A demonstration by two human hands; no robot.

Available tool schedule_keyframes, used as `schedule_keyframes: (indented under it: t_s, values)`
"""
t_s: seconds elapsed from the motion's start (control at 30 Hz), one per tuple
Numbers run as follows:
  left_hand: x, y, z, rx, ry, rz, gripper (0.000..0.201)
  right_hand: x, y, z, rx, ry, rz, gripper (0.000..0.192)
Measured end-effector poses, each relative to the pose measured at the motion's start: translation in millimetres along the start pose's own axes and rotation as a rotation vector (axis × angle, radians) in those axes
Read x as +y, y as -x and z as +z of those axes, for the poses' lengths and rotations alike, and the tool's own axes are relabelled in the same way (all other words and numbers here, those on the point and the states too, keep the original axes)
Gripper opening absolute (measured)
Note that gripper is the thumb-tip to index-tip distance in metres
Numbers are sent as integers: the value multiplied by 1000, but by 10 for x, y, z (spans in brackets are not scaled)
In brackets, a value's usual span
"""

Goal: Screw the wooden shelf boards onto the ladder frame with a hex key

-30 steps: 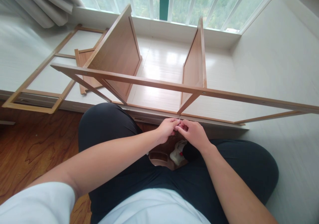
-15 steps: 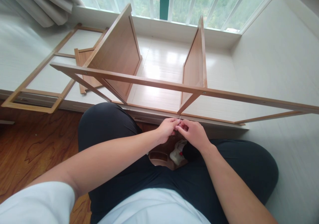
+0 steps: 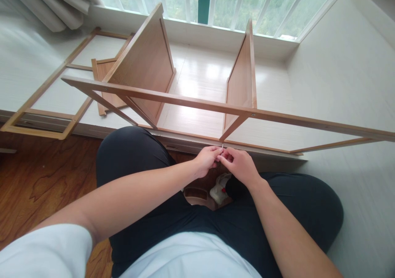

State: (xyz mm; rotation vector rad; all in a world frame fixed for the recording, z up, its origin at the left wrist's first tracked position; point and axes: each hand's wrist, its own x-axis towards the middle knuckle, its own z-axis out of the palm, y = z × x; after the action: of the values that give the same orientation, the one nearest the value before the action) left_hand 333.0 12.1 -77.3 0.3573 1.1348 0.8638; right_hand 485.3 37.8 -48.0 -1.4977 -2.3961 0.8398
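Observation:
My left hand (image 3: 206, 162) and my right hand (image 3: 240, 164) meet fingertip to fingertip below the lower front rail of a wooden shelf frame (image 3: 173, 99). Both are closed in a pinch around a thin, light metal rod (image 3: 222, 146). Its upper end points up at the underside of the rail, near the foot of the right shelf panel (image 3: 240, 78); the rest is hidden by my fingers, so its kind is unclear. A larger left shelf panel (image 3: 145, 70) stands across the same frame. A screw head shows in the upper rail above my hands.
The frame rests on a pale window ledge (image 3: 194, 80). On the left, a second wooden frame (image 3: 46, 78) lies flat with a small wooden panel (image 3: 108, 72) on it. A white wall (image 3: 345, 84) closes the right side. Between my legs, a shoe (image 3: 219, 190) stands on the floor.
Almost nothing has changed. My hands keep the same pinch on the rod below the rail, and the view has shifted very slightly.

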Motion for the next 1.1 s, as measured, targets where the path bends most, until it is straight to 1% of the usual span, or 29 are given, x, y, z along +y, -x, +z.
schedule_keyframes:
  t_s: [0.4,0.67,0.93,1.1]
  values:
    - [-2,-1,2,-4,5,2,17,1,7,-2,12,18,4,22]
    - [25,4,7,24,-6,-9,15,6,21,-35,5,-17,-2,18]
    - [25,-2,1,35,-24,-13,16,102,15,-28,-92,-239,32,20]
    - [19,-13,0,42,-34,-13,17,125,-3,-11,-170,-350,99,19]
